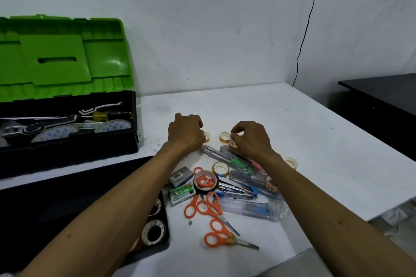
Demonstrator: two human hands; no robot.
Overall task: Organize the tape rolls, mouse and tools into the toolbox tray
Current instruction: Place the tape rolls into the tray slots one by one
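As the loose tape roll (224, 137) lies just left of the right hand (249, 139) | left hand (185, 132) farther | both curled, hold not discernible | tray (56, 198) far left.

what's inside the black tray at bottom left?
Clear tape rolls at the right end of the tray. The left forearm covers part of it; the rest is too dark to tell.
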